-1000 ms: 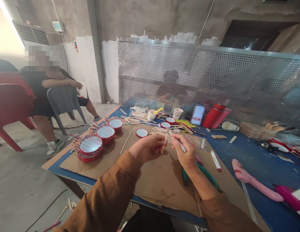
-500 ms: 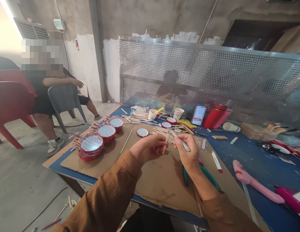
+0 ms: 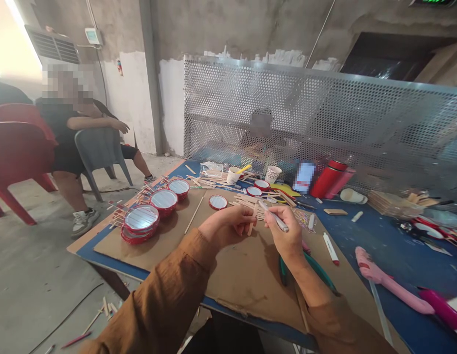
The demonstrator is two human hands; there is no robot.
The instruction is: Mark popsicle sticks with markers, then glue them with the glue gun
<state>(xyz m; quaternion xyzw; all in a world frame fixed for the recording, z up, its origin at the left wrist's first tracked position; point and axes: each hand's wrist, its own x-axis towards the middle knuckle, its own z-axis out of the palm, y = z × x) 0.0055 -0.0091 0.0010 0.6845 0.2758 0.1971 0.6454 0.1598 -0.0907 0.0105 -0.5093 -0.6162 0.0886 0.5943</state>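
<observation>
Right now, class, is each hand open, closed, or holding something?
Left hand: closed, holding a flat wooden stick.
Right hand: closed, holding a pale pen-like tool.

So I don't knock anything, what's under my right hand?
Green handles and something pink stick out from under your right hand and wrist, over the cardboard; anything directly beneath is covered.

I work in a rough craft workshop: bare concrete wall (image 3: 232, 29), perforated metal screen (image 3: 221, 93), wooden sticks (image 3: 245, 199) and a pink glue gun (image 3: 396, 290) littering my table (image 3: 346, 231).
</observation>
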